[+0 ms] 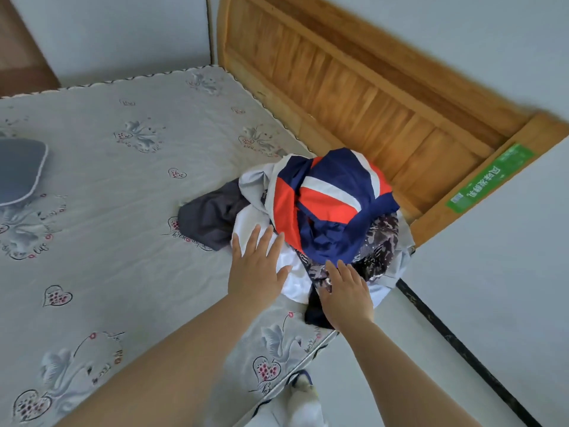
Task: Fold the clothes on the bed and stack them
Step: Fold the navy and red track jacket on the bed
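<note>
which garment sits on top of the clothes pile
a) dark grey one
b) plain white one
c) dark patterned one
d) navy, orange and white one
d: the navy, orange and white garment crowns the pile, with the grey, white and patterned pieces showing beneath and beside it.

I see the bed (123,186) filling the left and middle of my view, its grey cover printed with pale flowers and small hearts, a scalloped trim along the far edge. A wooden headboard (354,97) stands along its right end. At that end, near the corner, a heap of clothes (323,217) lies directly on the cover: a navy, orange and white garment on top, white cloth and a dark patterned piece under it, a dark grey piece spilling leftwards. Far left, a blue-grey cushion (18,171) rests on the cover, well apart from the heap.
</note>
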